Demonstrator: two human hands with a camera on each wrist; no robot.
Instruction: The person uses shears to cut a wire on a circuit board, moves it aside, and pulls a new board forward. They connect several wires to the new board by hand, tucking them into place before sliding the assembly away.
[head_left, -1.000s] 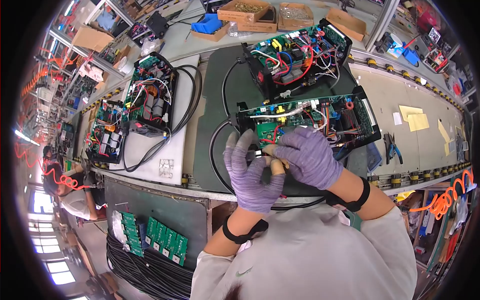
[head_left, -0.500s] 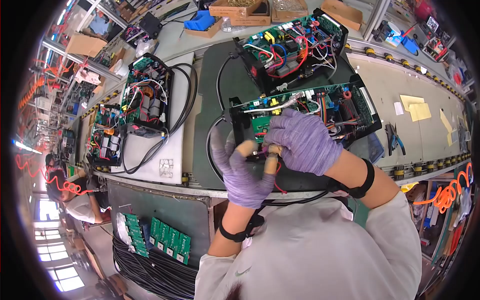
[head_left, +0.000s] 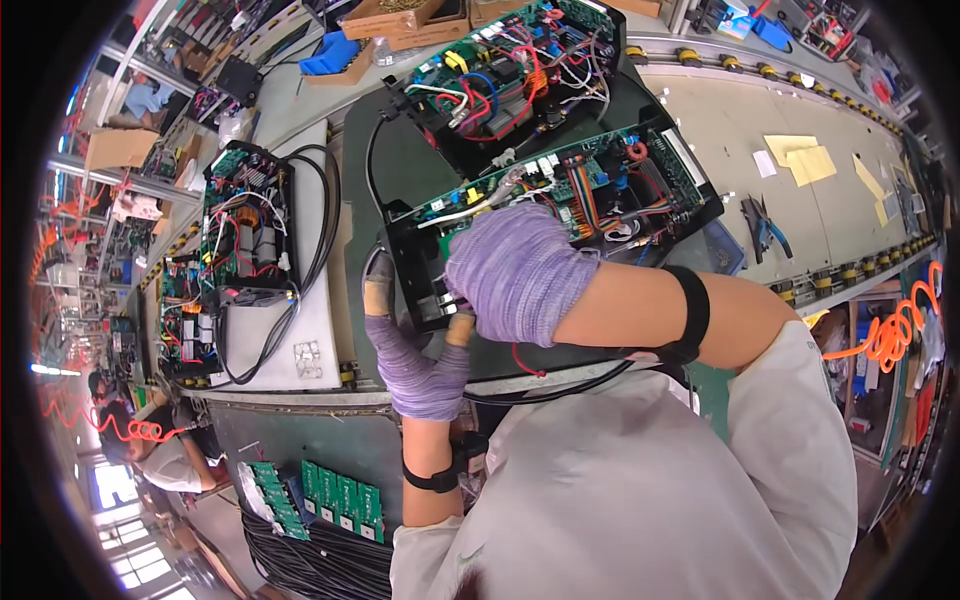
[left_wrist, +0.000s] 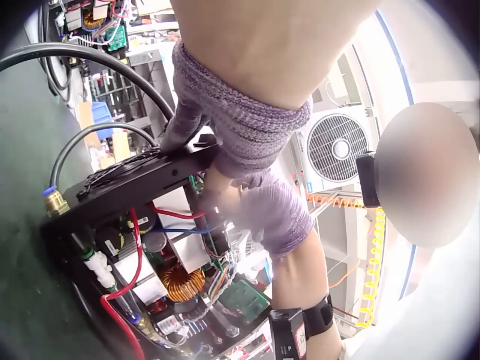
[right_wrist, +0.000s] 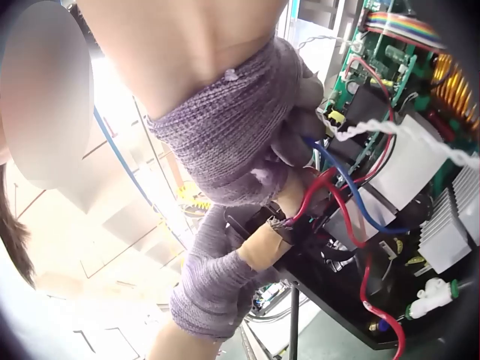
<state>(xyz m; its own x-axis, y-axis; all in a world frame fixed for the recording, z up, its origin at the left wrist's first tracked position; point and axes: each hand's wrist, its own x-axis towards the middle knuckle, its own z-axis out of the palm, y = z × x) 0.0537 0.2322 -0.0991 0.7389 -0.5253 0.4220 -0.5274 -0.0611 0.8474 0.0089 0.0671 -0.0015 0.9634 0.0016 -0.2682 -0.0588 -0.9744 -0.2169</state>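
Observation:
An open black chassis with a green circuit board (head_left: 655, 180) lies in front of me. My gloved left hand (head_left: 420, 370) straddles its black end panel (left_wrist: 135, 178), with one finger on the outside and the thumb on the inner side. The gloved right hand (head_left: 515, 270) is bent over the inside of that panel, its fingers curled. Red wire (right_wrist: 363, 292) runs up to its fingertips in the right wrist view, and a blue wire (right_wrist: 352, 193) passes close beside them. The back of the right hand hides its fingertips in the head view.
A second open unit (head_left: 520, 75) stands behind, and more units (head_left: 245, 235) sit at left with looped black cable (head_left: 325, 240). Pliers (head_left: 765, 230) and yellow papers (head_left: 805, 160) lie at right. Green boards (head_left: 340, 500) lie below the table edge.
Both hands have moved left to the end panel. The left hand has parted from the small piece both hands held and spread across the panel. The right hand has turned over, wrist raised.

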